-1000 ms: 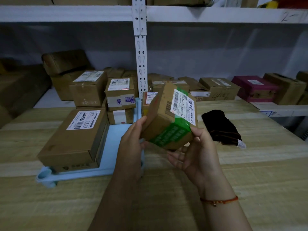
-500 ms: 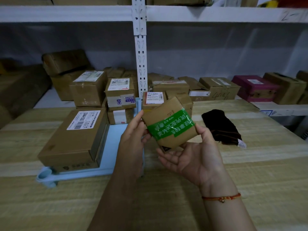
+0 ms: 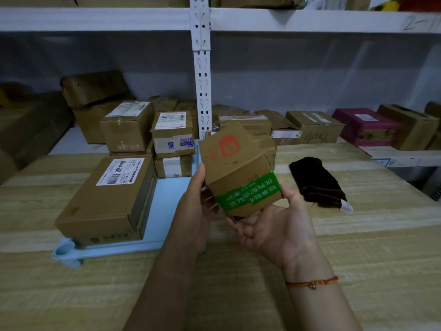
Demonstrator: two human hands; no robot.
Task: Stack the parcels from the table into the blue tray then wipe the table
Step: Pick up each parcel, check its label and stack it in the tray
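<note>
Hands grip a tilted parcel (image 3: 238, 170) above the table (image 3: 358, 235): left hand (image 3: 193, 211) pinching its side, right hand (image 3: 274, 225) cupping underneath.

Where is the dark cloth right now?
In the head view, the dark cloth lies flat on the wooden table, right of the green-taped parcel held up in both hands, untouched.

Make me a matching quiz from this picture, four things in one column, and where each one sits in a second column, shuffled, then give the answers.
Things:
1. parcel with green tape
2. black cloth
3. large flat parcel
4. magenta box

Places:
A. on the shelf at the far right
B. held between the left hand and the right hand
C. on the blue tray, near left end
D. lying on the wooden table, right of the hands

Pairs: 1-B, 2-D, 3-C, 4-A
</note>
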